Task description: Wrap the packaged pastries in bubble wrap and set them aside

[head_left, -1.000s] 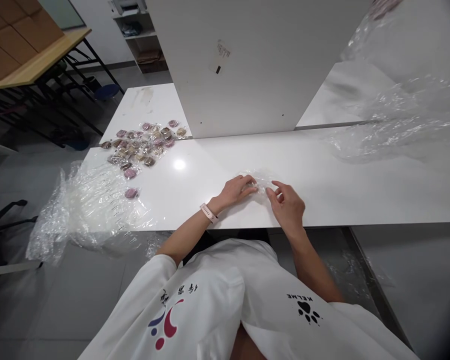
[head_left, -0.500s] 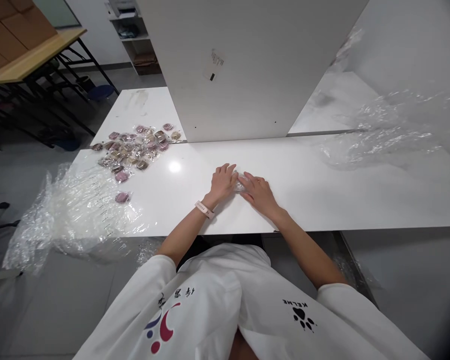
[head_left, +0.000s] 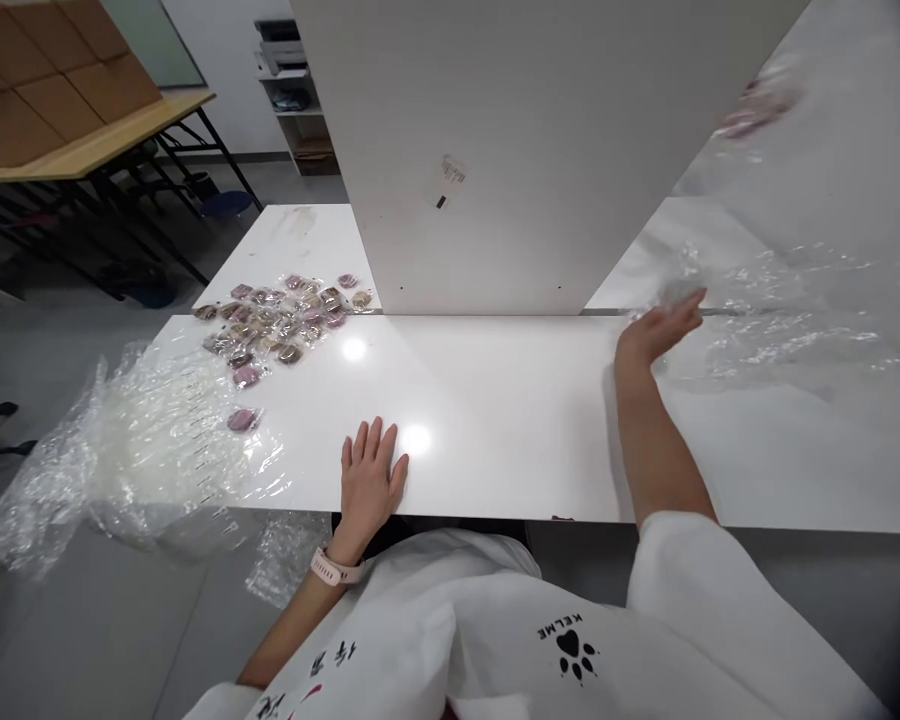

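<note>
My left hand [head_left: 369, 478] lies flat on the white table near its front edge, fingers spread and nothing in them. Out to the right, my right hand [head_left: 658, 328] is raised over the table with its fingers pointing right. A crumpled clear plastic wrapper [head_left: 679, 288] shows against its far side, seemingly held; the thumb and the grip are partly hidden. Just beyond that hand spreads a heap of clear plastic film [head_left: 802, 340]. Several small wrapped pieces, purple and brown, form a pile [head_left: 270, 320] at the left, with one purple piece [head_left: 243, 420] lying apart.
A tall white panel [head_left: 495, 160] stands behind the table [head_left: 487, 420]. Clear plastic bags [head_left: 172, 430] lie at the left and hang over the front edge. In the left background are a wooden table [head_left: 120, 135] with cardboard boxes [head_left: 67, 75] and a blue stool [head_left: 226, 204].
My hands have parted from the clear plastic at the middle. The left hand has come back to the left and lies flat; the right has swung to the right with plastic. The view has shifted.
</note>
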